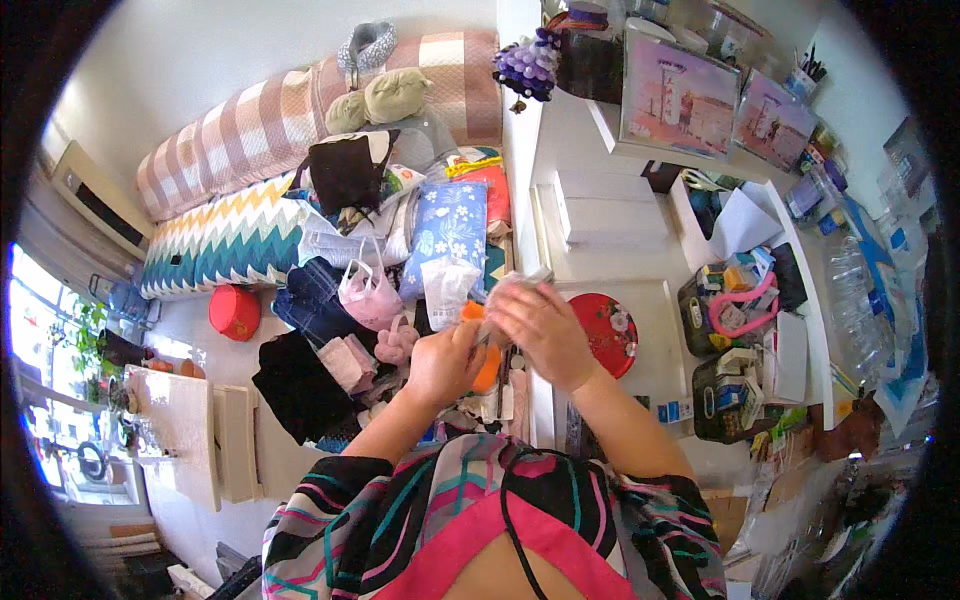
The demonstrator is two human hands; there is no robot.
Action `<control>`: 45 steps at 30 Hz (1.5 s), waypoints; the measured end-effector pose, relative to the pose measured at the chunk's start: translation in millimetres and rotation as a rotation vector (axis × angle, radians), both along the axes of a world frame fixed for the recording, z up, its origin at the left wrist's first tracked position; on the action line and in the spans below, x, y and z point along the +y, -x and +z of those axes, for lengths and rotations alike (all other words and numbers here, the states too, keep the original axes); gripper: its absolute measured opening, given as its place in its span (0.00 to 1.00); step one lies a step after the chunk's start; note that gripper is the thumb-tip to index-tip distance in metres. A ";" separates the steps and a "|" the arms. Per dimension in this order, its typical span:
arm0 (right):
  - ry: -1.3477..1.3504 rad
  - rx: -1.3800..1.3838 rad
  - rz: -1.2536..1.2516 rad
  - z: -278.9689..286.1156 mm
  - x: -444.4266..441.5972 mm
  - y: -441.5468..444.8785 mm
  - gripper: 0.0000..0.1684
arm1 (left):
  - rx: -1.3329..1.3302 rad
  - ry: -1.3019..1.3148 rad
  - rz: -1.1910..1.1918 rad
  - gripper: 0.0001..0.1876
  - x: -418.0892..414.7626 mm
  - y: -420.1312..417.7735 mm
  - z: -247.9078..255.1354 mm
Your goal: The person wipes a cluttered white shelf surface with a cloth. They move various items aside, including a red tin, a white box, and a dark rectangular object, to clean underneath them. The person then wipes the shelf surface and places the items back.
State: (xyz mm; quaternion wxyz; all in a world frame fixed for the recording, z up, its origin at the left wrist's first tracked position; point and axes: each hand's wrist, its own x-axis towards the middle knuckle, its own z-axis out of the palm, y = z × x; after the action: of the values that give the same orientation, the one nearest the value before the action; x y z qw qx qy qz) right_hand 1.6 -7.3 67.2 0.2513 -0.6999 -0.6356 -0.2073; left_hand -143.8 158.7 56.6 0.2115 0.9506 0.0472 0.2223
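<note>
Both hands meet in front of my body, above a bed or bench heaped with things. My left hand (pixel 444 364) is closed around one end of a thin greyish object (pixel 481 336), mostly hidden by the fingers. Over the same spot, my right hand (pixel 546 334) presses a pale pinkish cloth (pixel 504 289); a grey end shows past its fingertips. Whether this end belongs to the object in my left hand I cannot tell. Just beneath the hands lies an orange item (pixel 489 367). A white plastic bag (pixel 448 289) with printing lies beyond my left hand.
Around the hands are a blue floral pillow (pixel 448 229), a pink bag (pixel 369 298), dark clothes (pixel 304 386) and a pink plush item (pixel 396 341). On the right are a round red tray (pixel 604 335), black baskets (pixel 726 397) and an open drawer (pixel 816 330). A red stool (pixel 235 313) stands left.
</note>
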 end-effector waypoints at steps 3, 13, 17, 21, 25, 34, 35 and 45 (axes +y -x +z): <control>-0.126 0.169 -0.056 13.7 -16.1 -27.8 0.21 | -0.004 0.016 -0.049 0.10 0.0 13.9 3.2; -0.378 0.705 -0.335 -2.1 -83.2 -14.7 0.26 | -0.251 0.303 -0.177 0.15 -6.0 14.7 5.7; -0.420 0.854 -0.645 -29.0 -130.9 -28.5 0.28 | -0.186 0.575 -0.135 0.15 -11.8 -19.1 -10.4; -0.554 1.035 -0.807 -47.5 -185.7 -26.6 0.25 | 0.105 1.141 -0.123 0.15 -6.0 -114.3 -25.9; -0.534 1.120 -0.810 -41.1 -211.7 -14.3 0.25 | 0.355 0.721 -0.262 0.22 17.6 -250.8 -12.2; -0.491 1.135 -0.969 -65.3 -259.0 5.6 0.22 | 0.434 0.240 -0.506 0.25 19.7 -448.8 -3.5; -0.474 1.063 -1.021 -72.7 -264.1 6.9 0.22 | 0.381 0.147 -0.492 0.23 7.0 -440.7 20.6; -0.628 1.236 -1.004 -70.8 -261.3 4.1 0.24 | 0.497 -0.124 -0.355 0.21 35.6 -498.2 -5.3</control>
State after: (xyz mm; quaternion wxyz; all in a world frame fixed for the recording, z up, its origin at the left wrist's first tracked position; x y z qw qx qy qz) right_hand -2.5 -268.5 -3.6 0.6133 -0.7839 0.0879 -0.0418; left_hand 354.4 194.3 51.3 0.1705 0.9803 -0.0831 -0.0549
